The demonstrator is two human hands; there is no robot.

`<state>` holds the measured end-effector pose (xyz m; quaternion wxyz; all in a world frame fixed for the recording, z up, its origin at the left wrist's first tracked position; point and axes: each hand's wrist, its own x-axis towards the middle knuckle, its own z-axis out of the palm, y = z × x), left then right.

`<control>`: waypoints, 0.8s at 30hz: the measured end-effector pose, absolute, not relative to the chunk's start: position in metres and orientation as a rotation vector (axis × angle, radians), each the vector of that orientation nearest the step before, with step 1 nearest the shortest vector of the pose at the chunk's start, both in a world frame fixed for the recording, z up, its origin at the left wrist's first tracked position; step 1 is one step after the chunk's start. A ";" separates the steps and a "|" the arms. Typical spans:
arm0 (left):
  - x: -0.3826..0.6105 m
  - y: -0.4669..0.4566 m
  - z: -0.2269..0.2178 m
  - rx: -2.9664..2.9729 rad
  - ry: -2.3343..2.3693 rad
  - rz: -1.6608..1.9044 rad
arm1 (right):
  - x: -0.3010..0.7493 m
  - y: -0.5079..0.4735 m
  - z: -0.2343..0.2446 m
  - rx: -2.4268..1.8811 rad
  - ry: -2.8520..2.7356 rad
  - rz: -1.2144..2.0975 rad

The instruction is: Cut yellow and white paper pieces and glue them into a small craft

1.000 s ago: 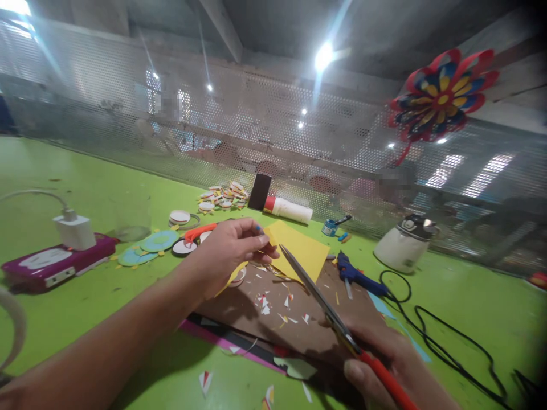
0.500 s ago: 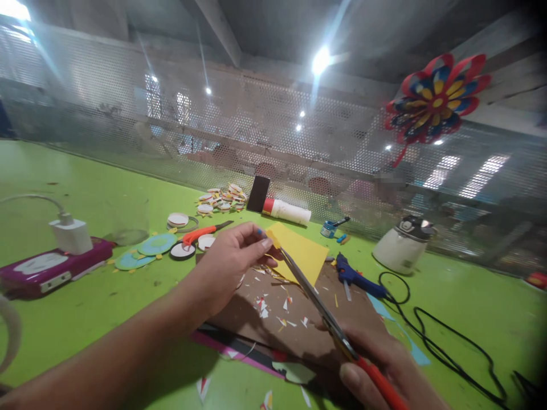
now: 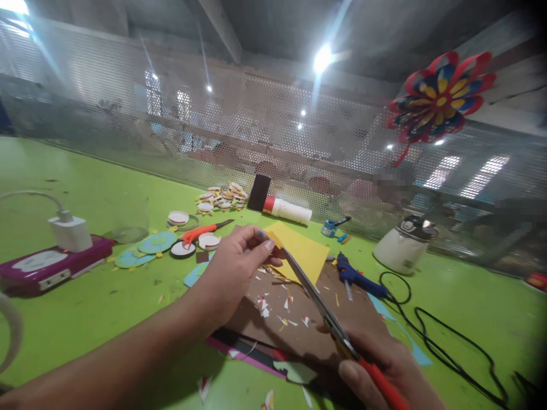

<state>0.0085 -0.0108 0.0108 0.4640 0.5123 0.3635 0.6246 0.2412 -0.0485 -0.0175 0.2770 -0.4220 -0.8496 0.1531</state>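
My left hand point(image 3: 237, 267) pinches a small piece of yellow paper point(image 3: 276, 240) between thumb and fingers. Wrapped round the red handle of a pair of scissors point(image 3: 314, 296) is my right hand point(image 3: 376, 364). The long blades point up and left, their tips at the yellow piece; whether they are closed on it I cannot tell. Behind the hands a yellow sheet point(image 3: 305, 250) lies on a brown board point(image 3: 290, 310) strewn with small white, red and yellow paper scraps point(image 3: 265, 307).
Right of the board lie a blue glue gun point(image 3: 352, 273) with a looping black cord and a white pot point(image 3: 404, 245). A second orange-handled pair of scissors point(image 3: 199, 233), paper discs point(image 3: 156, 243), a purple power strip point(image 3: 51, 267), a phone point(image 3: 259, 192) and a white bottle point(image 3: 293, 212) surround the hands.
My left hand has shifted slightly right with the yellow piece, uncovering light-blue paper and a small brown square beside it. The scissors remain against the piece, my right hand nearly unmoved.
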 end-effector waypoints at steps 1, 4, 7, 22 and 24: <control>0.009 -0.011 0.011 1.253 0.898 1.537 | 0.241 -0.049 -0.018 -1.141 -2.273 0.404; 0.010 -0.012 0.011 1.240 0.907 1.543 | 0.241 -0.048 -0.020 -1.138 -2.285 0.417; 0.011 -0.013 0.011 1.233 0.927 1.549 | 0.241 -0.049 -0.020 -1.139 -2.292 0.444; 0.012 -0.016 0.015 1.158 0.955 1.542 | 0.239 -0.050 -0.022 -1.146 -2.304 0.352; 0.012 -0.016 0.015 1.152 0.953 1.540 | 0.238 -0.050 -0.022 -1.143 -2.289 0.349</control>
